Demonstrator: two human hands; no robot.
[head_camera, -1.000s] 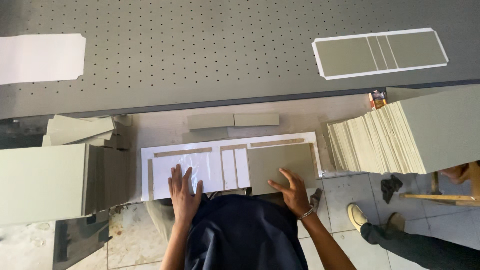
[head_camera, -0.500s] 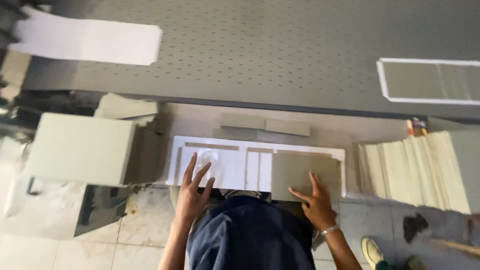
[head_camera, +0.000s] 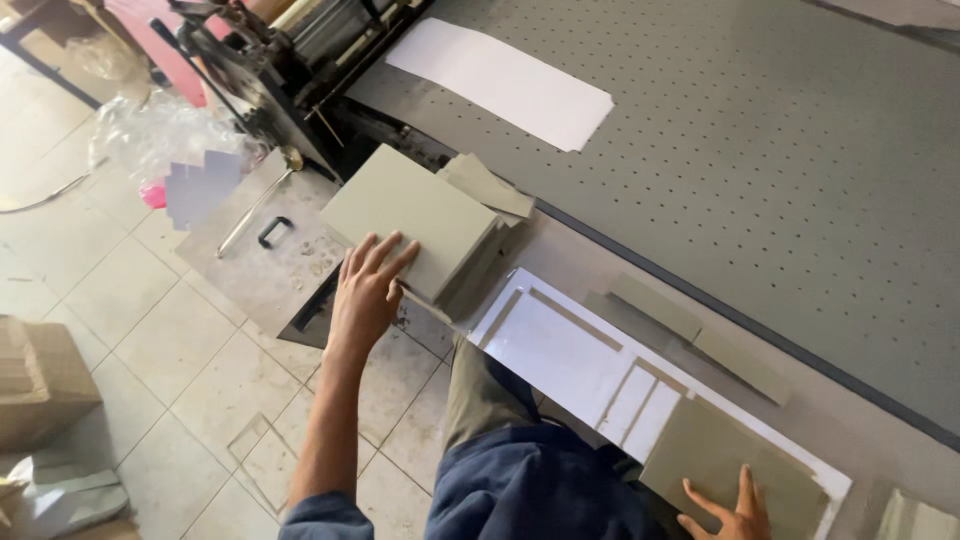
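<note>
Grey board stack (head_camera: 415, 215) under flat L hand (head_camera: 365, 295); R hand (head_camera: 735, 515) flat on 1 grey board (head_camera: 730, 465), both hands ungripped.

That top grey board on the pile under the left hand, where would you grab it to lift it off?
Probably at the near edge of the top grey board, where the left hand already rests, coming from the person's side. The board lies flat on the stack of boards, and that edge overhangs slightly, so fingertips could slip under while a thumb presses on top.
</note>
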